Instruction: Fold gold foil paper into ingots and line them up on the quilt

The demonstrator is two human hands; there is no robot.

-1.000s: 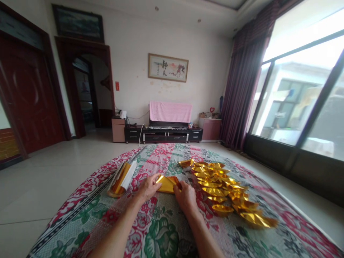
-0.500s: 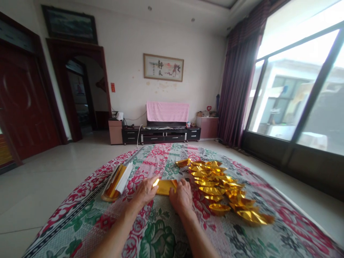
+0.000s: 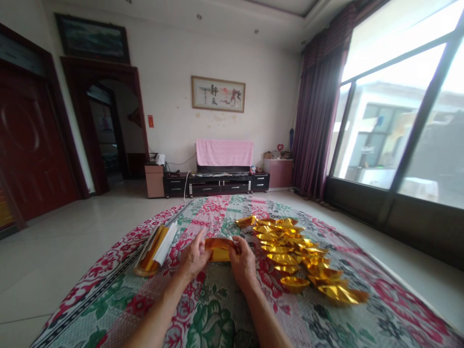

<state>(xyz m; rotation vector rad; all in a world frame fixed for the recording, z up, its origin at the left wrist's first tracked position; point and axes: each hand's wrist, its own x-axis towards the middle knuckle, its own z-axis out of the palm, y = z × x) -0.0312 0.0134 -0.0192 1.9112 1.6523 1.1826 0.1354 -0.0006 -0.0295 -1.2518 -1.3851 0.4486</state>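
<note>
A folded sheet of gold foil paper (image 3: 220,253) is held between both hands above the flowered cloth, its upper edge bowed into a curve. My left hand (image 3: 195,256) pinches its left end, and my right hand (image 3: 242,256) grips the right end. To the right lie several folded gold foil boat shapes (image 3: 284,256) in rows. On the left rests a stack of gold and white paper sheets (image 3: 155,251), loosely curled.
The patterned cloth (image 3: 213,319) covers a round-edged surface. Beyond it stand a low black cabinet (image 3: 219,186) and a pink cloth (image 3: 224,152) over something. A purple curtain (image 3: 315,111) and windows are on the right, doors on the left.
The upper part of the gold sheet has been lifted and now curves between my hands. Both hands have changed their hold at its ends. The view has shifted slightly.
</note>
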